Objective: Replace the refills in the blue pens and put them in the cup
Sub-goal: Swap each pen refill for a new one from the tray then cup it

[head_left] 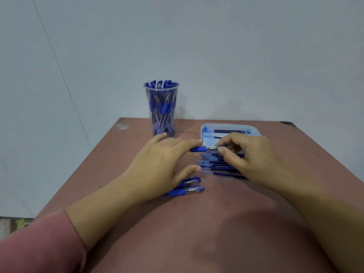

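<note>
A blue pen (201, 149) is held level above the table between both hands. My left hand (163, 162) grips its blue grip end, and my right hand (250, 156) pinches its clear barrel with thumb and forefinger. Below them lies a row of several blue pens and refills (214, 164), partly hidden by my right hand. Two more blue pens (189, 187) lie near my left wrist. A clear plastic cup (162, 109) full of blue pens stands at the back of the table.
A pale blue tray (229, 130) holding a few dark refills sits behind my right hand. The brown table (197, 233) ends at a grey wall close behind the cup. Its left edge runs diagonally past my pink sleeve (39, 245).
</note>
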The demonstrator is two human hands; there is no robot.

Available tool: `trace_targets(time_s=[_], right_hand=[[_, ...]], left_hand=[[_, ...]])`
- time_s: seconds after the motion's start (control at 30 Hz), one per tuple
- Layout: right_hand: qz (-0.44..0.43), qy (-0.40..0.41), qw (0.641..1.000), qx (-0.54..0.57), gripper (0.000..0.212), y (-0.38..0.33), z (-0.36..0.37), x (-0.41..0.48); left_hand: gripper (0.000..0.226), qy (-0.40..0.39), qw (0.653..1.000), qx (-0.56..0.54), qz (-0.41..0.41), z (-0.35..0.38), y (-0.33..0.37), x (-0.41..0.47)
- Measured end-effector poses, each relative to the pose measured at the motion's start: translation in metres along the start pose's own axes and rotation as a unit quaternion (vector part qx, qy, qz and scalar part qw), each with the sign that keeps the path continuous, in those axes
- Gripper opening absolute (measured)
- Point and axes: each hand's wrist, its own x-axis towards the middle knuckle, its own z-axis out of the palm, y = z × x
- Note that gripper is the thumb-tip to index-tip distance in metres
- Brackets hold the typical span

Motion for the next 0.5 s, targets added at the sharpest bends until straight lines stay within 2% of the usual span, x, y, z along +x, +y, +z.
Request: trace_targets(time_s=[0.13, 0.27, 0.37, 0.5], right_hand=[[0.013, 0.017, 0.999, 0.039, 0.023, -0.002, 0.003, 0.0], [0.033, 0.028, 0.994, 0.096, 0.016, -0.006, 0.007, 0.0], [0.037, 0.017, 0.992, 0.121, 0.01, -0.005, 0.01, 0.001], [0.006, 0.016, 0.997, 0.069, 0.02, -0.003, 0.014, 0.002]], left_hand=[[0.037, -0.002, 0.993, -0.105, -0.054, 0.0, 0.002, 0.021], [0.02, 0.032, 0.984, -0.161, -0.073, 0.012, 0.0, 0.019], [0.018, 0.048, 0.982, -0.169, -0.063, 0.013, -0.002, 0.015], [0.019, 0.035, 0.982, -0.177, -0.048, 0.011, -0.003, 0.011]])
